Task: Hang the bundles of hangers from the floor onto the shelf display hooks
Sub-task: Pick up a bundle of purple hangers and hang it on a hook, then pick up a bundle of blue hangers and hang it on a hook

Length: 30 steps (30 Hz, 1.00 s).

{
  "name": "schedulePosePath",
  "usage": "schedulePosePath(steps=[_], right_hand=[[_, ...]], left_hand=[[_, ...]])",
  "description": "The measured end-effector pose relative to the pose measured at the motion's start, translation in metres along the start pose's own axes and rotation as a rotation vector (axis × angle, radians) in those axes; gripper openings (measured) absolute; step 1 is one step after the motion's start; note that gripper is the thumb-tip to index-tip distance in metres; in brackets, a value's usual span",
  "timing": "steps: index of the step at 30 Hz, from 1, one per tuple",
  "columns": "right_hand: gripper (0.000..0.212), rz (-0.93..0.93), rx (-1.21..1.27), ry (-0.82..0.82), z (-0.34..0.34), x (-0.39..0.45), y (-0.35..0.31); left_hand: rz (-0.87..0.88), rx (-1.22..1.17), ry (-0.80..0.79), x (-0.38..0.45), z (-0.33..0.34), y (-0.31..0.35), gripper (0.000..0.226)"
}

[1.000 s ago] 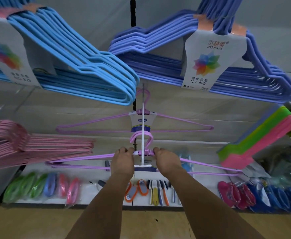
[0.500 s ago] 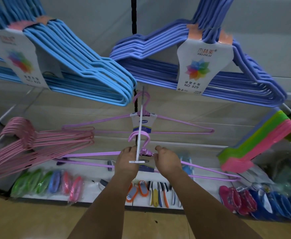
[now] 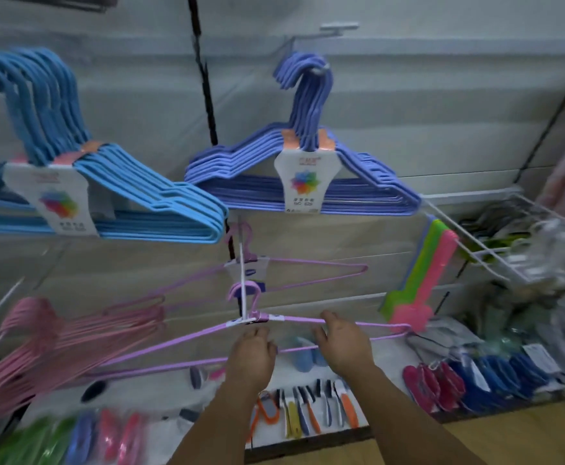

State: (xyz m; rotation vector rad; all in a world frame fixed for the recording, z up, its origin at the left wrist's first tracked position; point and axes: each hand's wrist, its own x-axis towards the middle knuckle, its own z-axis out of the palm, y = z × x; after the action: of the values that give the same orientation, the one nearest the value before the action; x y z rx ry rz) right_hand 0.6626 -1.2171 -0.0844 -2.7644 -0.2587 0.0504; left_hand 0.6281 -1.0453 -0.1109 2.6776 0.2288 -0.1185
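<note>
Two hands: both work at the lilac hanger bundle (image 3: 187, 344), low in the middle of the frame.
Left fingers (image 3: 257, 333): curled just under the bundle's neck; blur hides whether the left hand (image 3: 250, 359) truly grips it.
Right fingers (image 3: 329, 317): loosely bent, touching the right shoulder wire; the right hand (image 3: 341, 342) looks more resting than clamped.
Bundle: its hook (image 3: 245, 293) sits on the white display peg (image 3: 241, 280), close to the peg's front tip.
Risk: I judge that letting go now could let the hook slide off the tip.
Cause: the bundle hangs tilted, left end low.
Neighbours: a second lilac bundle (image 3: 307, 266) sits further back; the pink hanger bundle (image 3: 66, 340) at lower left could snag the low end.
</note>
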Motion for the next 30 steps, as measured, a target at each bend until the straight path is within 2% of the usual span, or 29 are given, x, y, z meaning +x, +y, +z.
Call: schedulePosePath(steps=[6,13,19,24,30], right_hand=[[0.041,0.199,0.075,0.096,-0.02,-0.057,0.022],[0.049,0.412,0.105,0.213,-0.045,-0.137,0.059],[0.045,0.655,0.07,0.298,-0.069,-0.209,0.111],[0.048,0.826,0.019,0.375,-0.094,-0.256,0.151],[0.048,0.939,0.004,0.424,-0.125,-0.297,0.208]], left_hand=[[0.181,0.019,-0.036,-0.024,-0.005,0.042,0.043],[0.345,-0.084,-0.168,-0.047,0.017,0.095,0.046],[0.546,-0.011,-0.251,-0.078,0.049,0.165,0.055],[0.699,0.001,-0.311,-0.105,0.073,0.227,0.049],[0.809,-0.02,-0.336,-0.126,0.11,0.309,0.042]])
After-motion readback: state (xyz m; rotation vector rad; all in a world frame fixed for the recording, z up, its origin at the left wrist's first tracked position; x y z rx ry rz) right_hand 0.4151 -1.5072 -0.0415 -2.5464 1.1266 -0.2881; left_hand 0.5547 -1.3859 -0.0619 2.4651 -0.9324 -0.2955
